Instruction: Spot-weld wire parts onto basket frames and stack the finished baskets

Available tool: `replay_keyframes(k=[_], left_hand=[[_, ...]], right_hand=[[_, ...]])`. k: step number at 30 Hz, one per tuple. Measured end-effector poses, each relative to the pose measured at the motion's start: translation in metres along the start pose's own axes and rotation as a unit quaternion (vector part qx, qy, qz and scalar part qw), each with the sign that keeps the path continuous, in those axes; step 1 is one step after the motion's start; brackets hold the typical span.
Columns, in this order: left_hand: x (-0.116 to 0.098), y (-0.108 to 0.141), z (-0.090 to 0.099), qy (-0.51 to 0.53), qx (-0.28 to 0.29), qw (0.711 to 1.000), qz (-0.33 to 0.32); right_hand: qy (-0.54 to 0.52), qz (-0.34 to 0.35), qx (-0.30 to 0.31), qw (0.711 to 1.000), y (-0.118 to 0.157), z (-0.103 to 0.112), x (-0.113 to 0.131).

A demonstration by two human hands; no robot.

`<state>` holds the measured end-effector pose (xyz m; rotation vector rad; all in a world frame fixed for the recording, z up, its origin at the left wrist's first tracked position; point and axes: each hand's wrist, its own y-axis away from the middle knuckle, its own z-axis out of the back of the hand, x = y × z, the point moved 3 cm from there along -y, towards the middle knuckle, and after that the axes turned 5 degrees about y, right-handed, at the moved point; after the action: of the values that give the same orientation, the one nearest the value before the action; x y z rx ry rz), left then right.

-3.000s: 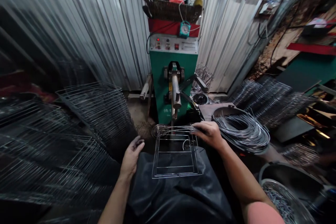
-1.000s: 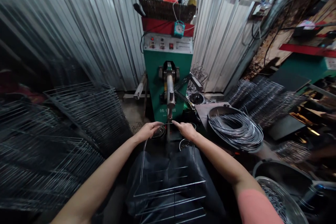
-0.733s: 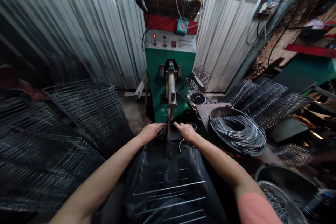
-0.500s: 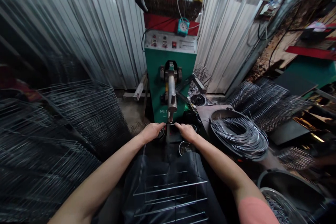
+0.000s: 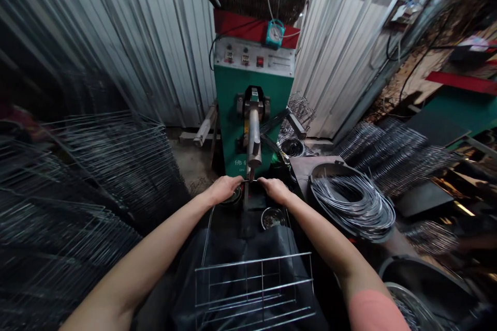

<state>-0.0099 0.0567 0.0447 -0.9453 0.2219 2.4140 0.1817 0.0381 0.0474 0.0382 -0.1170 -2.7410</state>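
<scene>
A wire rack [image 5: 254,264] hangs over my lap, its long side wires running up toward my hands. My left hand [image 5: 226,189] is closed on the rack's far end, just left of the machine's metal tip. On the right of that tip, my right hand [image 5: 275,190] pinches the same end. A short wire shows between the two hands, beneath the round metal arm [image 5: 253,137] of the green machine [image 5: 229,88]. Whether the tip touches the wire cannot be made out.
Stacked wire racks [image 5: 128,160] stand at the left. A coil of wire [image 5: 353,204] lies in a round pan at the right. A small bowl [image 5: 272,218] sits below my right hand. Bins [image 5: 427,282] are at the lower right.
The rack's near end has tilted up and shows more of its grid. Both hands stay at the machine's tip, and the whole view has shifted slightly.
</scene>
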Motion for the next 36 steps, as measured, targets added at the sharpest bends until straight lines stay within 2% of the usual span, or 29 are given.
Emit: replay_keyframes(k=[3,8,19,24,29,36], left_hand=[[-0.003,0.001,0.000,-0.053,-0.009,0.998,-0.019],[-0.005,0.001,0.001,-0.066,-0.005,0.998,-0.021],[-0.002,-0.002,0.003,0.006,-0.011,1.000,-0.027],[-0.001,-0.006,0.006,0.098,-0.003,0.995,0.032],[-0.003,-0.010,0.011,0.133,0.052,0.985,0.094],[-0.005,-0.015,0.014,0.178,0.108,0.966,0.153]], right_hand=[[0.010,-0.004,0.005,1.000,0.000,0.001,0.001],[0.010,-0.017,0.013,1.000,0.001,0.003,0.002],[-0.054,-0.009,-0.018,0.998,-0.002,-0.002,-0.003],[-0.107,-0.008,-0.017,0.994,-0.006,0.001,-0.007],[-0.193,0.020,0.020,0.981,-0.013,0.008,-0.013],[-0.272,0.012,0.078,0.959,-0.022,0.010,-0.019]])
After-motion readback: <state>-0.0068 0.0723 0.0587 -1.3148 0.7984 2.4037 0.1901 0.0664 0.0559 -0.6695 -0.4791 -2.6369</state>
